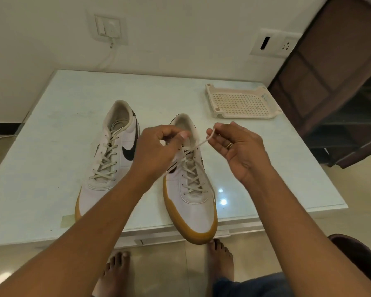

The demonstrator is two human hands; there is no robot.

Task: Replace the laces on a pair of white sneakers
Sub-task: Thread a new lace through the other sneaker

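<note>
Two white sneakers with gum soles stand on the pale table (41, 159), toes toward me. The left sneaker (107, 159) is laced and untouched. The right sneaker (191, 194) has its toe hanging past the table's front edge. Both hands hover above the right sneaker's top eyelets. My left hand (156, 148) pinches one end of its cream lace between thumb and fingers. My right hand (236, 146) pinches the other lace end (204, 141), which runs taut down to the shoe's tongue. The rest of the lace (193, 174) crosses through the eyelets.
A cream perforated plastic tray (242, 102) lies at the table's back right. A dark wooden cabinet (334, 86) stands to the right. Wall sockets (274, 42) sit behind the table. My bare feet (219, 260) rest on the tiled floor below the front edge.
</note>
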